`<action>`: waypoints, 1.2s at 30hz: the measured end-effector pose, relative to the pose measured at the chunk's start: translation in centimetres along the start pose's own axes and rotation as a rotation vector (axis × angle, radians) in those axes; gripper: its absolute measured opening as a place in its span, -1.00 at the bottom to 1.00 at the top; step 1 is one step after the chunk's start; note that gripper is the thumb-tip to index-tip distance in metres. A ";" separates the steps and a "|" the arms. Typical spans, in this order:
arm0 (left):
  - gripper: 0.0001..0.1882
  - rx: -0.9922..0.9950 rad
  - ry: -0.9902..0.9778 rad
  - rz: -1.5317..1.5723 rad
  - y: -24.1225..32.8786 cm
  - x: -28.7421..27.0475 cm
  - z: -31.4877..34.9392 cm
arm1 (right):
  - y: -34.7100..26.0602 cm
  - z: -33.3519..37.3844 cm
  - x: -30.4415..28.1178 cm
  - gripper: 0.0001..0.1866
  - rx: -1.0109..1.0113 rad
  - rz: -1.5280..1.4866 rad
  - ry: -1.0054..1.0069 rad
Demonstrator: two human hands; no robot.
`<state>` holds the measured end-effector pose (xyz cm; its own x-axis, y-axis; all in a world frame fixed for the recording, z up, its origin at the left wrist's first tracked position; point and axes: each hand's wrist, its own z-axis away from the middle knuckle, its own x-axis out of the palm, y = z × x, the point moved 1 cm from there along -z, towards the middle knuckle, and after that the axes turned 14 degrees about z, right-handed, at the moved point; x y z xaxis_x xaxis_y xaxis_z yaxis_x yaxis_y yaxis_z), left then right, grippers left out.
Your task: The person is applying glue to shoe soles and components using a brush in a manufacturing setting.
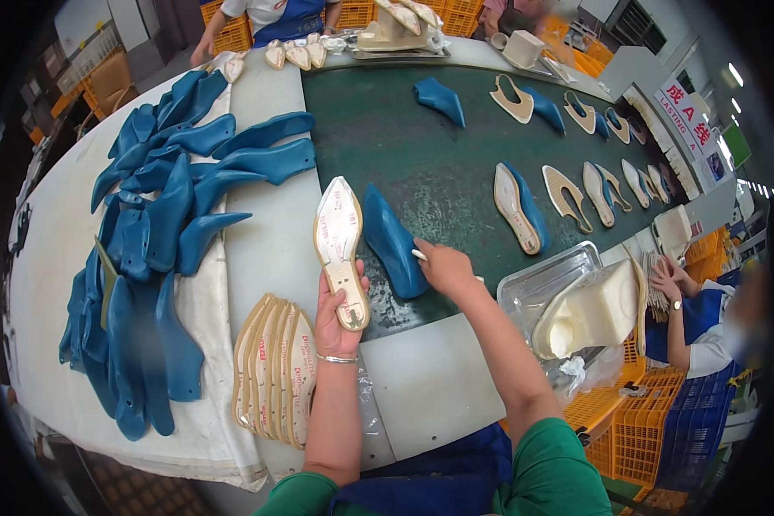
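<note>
At mid-frame, insole [339, 230] is gripped by left hand [334, 325], stick [419, 255] by right hand [447, 270]; last [389, 239] could be nudged by the latter.

1 white table [47, 232] extends along the left. A green work surface [361, 129] lies right of it. Ceiling lights [736, 75] shine far right.

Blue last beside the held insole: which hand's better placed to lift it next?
Likely the right hand: it's at the blue last, though gripping a white object; left hand holds the insole.
</note>
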<state>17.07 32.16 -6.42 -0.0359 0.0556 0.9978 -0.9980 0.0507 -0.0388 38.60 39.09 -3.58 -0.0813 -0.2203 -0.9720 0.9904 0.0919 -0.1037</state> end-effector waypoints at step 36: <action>-0.24 0.136 0.098 -0.864 -2.0 0.2 0.1 | -2.5 -0.7 0.9 -0.02 0.167 -0.021 0.013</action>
<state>19.06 31.96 -6.19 0.7330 0.1383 0.6660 -0.6721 -0.0039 0.7405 35.92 39.38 -4.36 -0.1022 -0.2073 -0.9729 0.9933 -0.0752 -0.0883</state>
